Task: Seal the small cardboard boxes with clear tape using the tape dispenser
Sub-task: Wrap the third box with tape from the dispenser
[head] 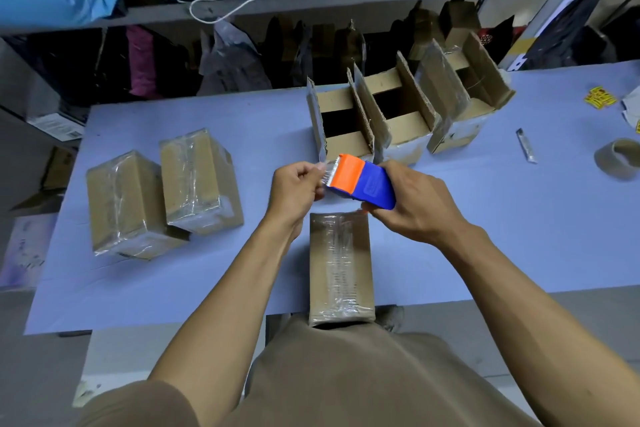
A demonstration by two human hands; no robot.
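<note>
My right hand (408, 201) grips a blue and orange tape dispenser (363, 182) above the table. My left hand (298, 191) pinches the free end of the clear tape (326, 173) at the dispenser's orange cutter. Right below both hands a closed cardboard box (341, 267) stands at the table's front edge, with clear tape running along its top. Two taped boxes (128, 204) (199, 180) sit at the left. Three boxes with open flaps (341, 121) (398, 111) (464, 94) stand in a row at the back.
The blue table (485, 236) holds an empty cardboard tape core (618, 163) at the right edge, a small grey knife (526, 146), and yellow labels (601, 99). Shelves with bags and cardboard run behind the table. A flat cardboard piece (52, 180) lies left of the table.
</note>
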